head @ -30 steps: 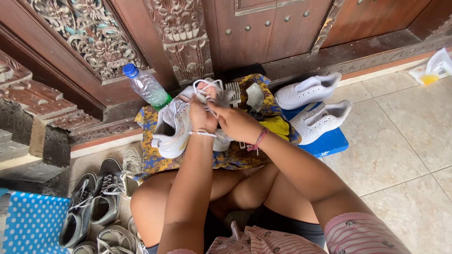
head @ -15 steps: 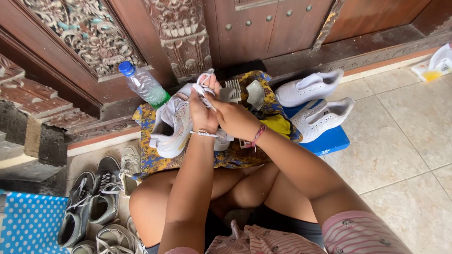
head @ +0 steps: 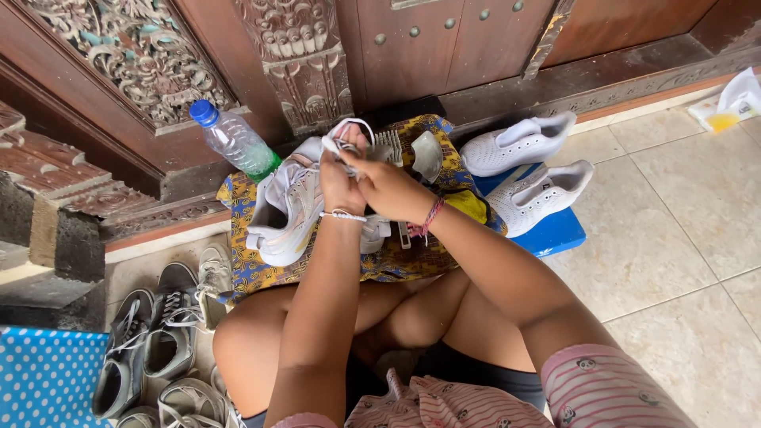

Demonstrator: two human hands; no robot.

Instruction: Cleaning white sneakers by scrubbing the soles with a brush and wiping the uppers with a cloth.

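Note:
A pale sneaker (head: 287, 208) lies on a patterned yellow and blue cloth (head: 250, 269) in front of my crossed legs. Above it, my left hand (head: 339, 181) and my right hand (head: 380, 184) meet and both pinch a white shoelace (head: 346, 131) that loops up between the fingers. A thin bracelet circles my left wrist, and a red braided one my right. A brush (head: 388, 145) and a grey insole (head: 426, 155) lie on the cloth just behind my hands.
A plastic water bottle (head: 235, 141) with a blue cap leans against the carved wooden door frame. Two white sneakers (head: 529, 168) rest on a blue box (head: 557, 233) at right. Several worn grey shoes (head: 158, 333) sit at lower left beside a blue dotted mat (head: 47, 379).
Both hands have kept working the lace above the sneaker, and the lace loop has shifted slightly in my fingers. The view has drifted a little.

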